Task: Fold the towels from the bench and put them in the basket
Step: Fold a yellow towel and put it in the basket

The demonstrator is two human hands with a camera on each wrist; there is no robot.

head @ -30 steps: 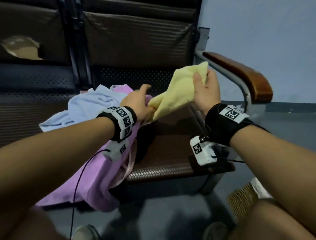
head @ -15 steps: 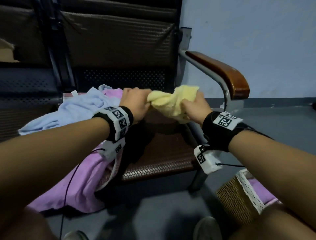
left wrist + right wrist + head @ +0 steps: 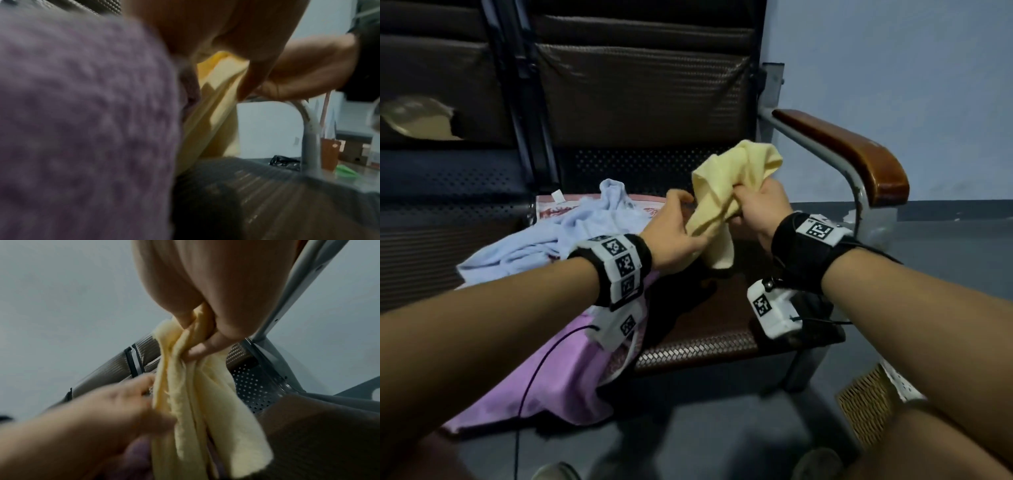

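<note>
1. Left hand (image 3: 674,233), centre of the head view: its fingers curl against the left side of the yellow towel (image 3: 726,192), thumb raised above them. The right wrist view shows the fingertips (image 3: 144,386) at the towel's edge, but it is blurred, so a true pinch cannot be confirmed.
2. The yellow towel is bunched and lifted above the bench seat (image 3: 702,329), between the two hands, one end hanging down toward the seat.
3. Right hand (image 3: 760,205), right of centre: its fingers are closed tightly on the towel's gathered upper part; in the right wrist view cloth is squeezed between the fingers (image 3: 207,347).
4. Centre left, a light blue towel (image 3: 571,233) lies crumpled on a purple towel (image 3: 558,383) that drapes over the seat's front edge.
5. Lower right corner: only a corner of the wicker basket (image 3: 866,407) shows, cut off by the right forearm.
6. The left wrist view is mostly filled by blurred purple cloth (image 3: 82,113); the left fingers are hard to make out there.
</note>
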